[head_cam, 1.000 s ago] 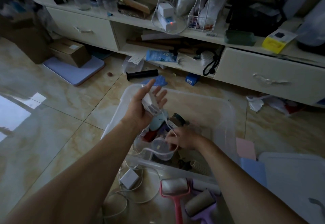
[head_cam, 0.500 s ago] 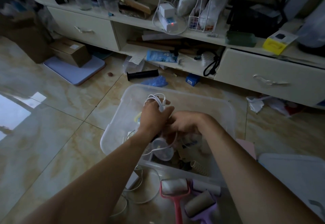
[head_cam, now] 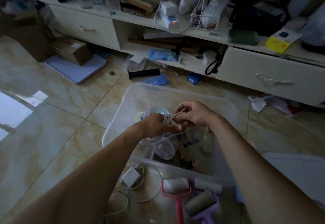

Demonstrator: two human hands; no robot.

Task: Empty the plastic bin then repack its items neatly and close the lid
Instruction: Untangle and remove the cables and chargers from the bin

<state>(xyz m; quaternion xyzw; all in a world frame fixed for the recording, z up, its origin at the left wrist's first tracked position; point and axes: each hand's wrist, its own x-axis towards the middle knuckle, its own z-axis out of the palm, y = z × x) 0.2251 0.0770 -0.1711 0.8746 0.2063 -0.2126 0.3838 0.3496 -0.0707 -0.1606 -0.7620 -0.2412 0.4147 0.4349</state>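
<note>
1. The left hand (head_cam: 154, 124) gripped a coiled white cable (head_cam: 167, 118) over the clear plastic bin (head_cam: 177, 92).
2. The right hand (head_cam: 195, 115) pinched a strand beside it, apparently looping.
3. Below lay tubs.

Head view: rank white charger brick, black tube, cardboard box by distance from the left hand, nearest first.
From the left hand:
1. White charger brick, on the floor just outside the bin's near wall, below the hand.
2. Black tube, lying on the floor beyond the bin, toward the cabinet.
3. Cardboard box, far left, on the mat.
</note>
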